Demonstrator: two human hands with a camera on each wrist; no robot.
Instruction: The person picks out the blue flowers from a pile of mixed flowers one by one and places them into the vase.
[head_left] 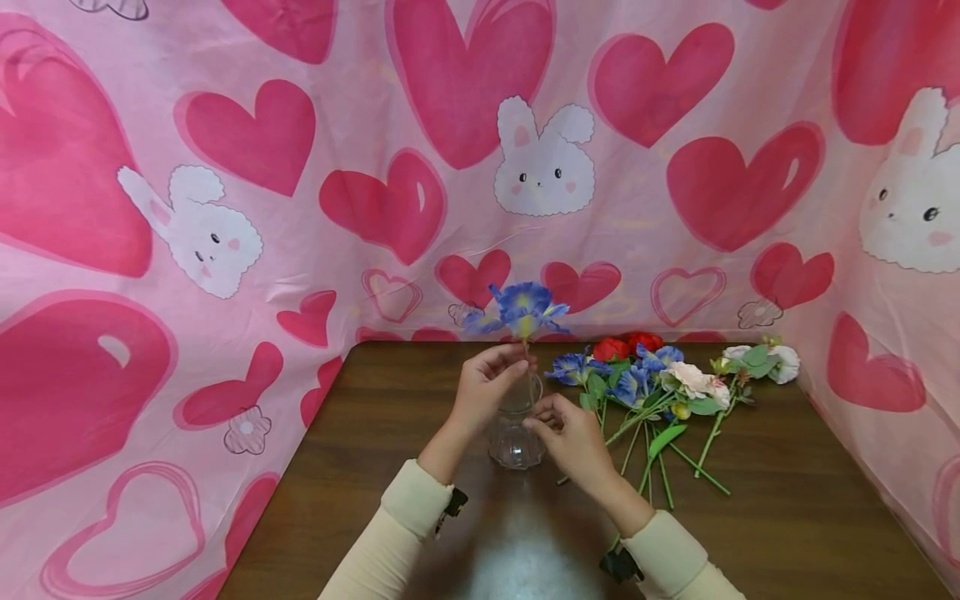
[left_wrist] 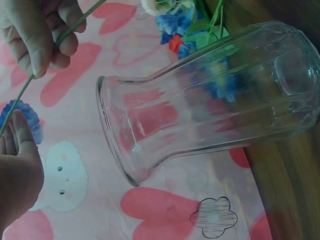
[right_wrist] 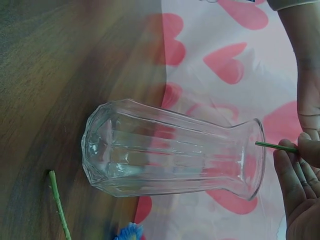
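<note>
A clear glass vase [head_left: 516, 443] stands upright on the table, its wide rim and ribbed body plain in the left wrist view. Above it is a blue artificial iris [head_left: 525, 310] with yellow in its petals. My left hand [head_left: 486, 385] pinches its stem just under the bloom. Lower down, my right hand [head_left: 572, 440] pinches the same green stem [right_wrist: 274, 146] between thumb and fingers. The cut end of that stem overlaps the vase's mouth in the right wrist view. In the left wrist view the stem slants between both hands.
To the right of the vase lies a loose pile of artificial flowers: red blooms [head_left: 611, 349], more blue irises [head_left: 632, 385], pale pink flowers [head_left: 688, 379] and white ones [head_left: 784, 365]. Their green stems spread toward the front of the wooden table [head_left: 360, 442]. A pink heart-patterned cloth [head_left: 300, 225] hangs behind.
</note>
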